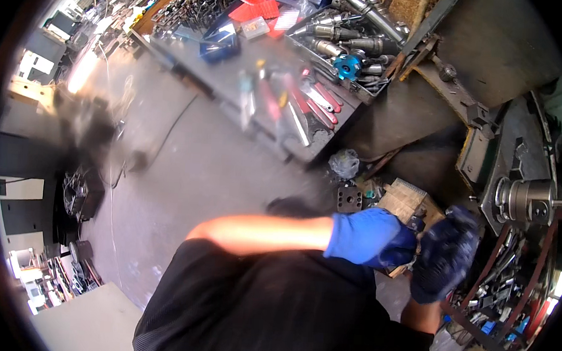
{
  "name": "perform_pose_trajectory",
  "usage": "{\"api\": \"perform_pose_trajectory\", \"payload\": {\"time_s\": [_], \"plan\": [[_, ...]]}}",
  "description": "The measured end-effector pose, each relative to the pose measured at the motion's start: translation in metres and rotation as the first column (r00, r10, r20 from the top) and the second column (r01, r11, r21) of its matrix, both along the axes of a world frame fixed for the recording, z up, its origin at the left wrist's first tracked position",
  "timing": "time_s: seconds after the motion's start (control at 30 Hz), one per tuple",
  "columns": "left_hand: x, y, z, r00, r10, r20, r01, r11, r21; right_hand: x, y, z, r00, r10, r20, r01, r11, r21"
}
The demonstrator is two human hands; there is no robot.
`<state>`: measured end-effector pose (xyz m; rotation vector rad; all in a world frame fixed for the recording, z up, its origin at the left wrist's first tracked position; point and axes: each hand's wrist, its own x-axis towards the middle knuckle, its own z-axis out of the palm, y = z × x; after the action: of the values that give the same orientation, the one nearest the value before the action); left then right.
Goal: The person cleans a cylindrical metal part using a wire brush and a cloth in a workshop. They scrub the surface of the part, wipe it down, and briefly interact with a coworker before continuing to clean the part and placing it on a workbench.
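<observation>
My left hand [367,236], in a blue glove, reaches across my body from the left and curls over the near side of a pale wooden block [407,201]. My right hand [445,254], in a dark blue glove, comes up from below. Its fingers are bent against the block's right end. A small dark part [417,224] sits between the two hands, and what it is stays unclear. The gloves hide the lower half of the block, so I cannot see whether the right hand grips anything.
A black metal block with holes [350,198] and a crumpled plastic bag [345,163] lie just left of the wooden block. A machine spindle [527,201] juts out at the right. The grey bench [236,65] beyond carries red-handled pliers [323,101] and a tray of steel tool holders [358,43]. Concrete floor [199,165] lies to the left.
</observation>
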<state>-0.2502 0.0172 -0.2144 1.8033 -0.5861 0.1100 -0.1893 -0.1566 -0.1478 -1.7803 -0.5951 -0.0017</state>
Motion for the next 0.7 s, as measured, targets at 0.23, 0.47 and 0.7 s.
{"api": "perform_pose_trajectory", "payload": {"time_s": [0.23, 0.47, 0.7], "plan": [[-0.058, 0.104, -0.055, 0.888, 0.19, -0.418, -0.239, 0.968, -0.069, -0.028, 0.1, -0.079, 0.863, 0.141, -0.484, -0.072, 0.985, 0.158], [-0.059, 0.227, -0.194, 0.449, 0.645, -0.618, -0.703, 0.682, 0.201, -0.07, 0.072, -0.143, 0.533, -0.082, -0.842, 0.094, 0.995, -0.037], [-0.034, 0.24, -0.189, 0.403, 0.595, -0.696, -0.653, 0.719, 0.237, -0.124, 0.025, -0.153, 0.446, -0.328, -0.833, 0.332, 0.925, -0.186]]}}
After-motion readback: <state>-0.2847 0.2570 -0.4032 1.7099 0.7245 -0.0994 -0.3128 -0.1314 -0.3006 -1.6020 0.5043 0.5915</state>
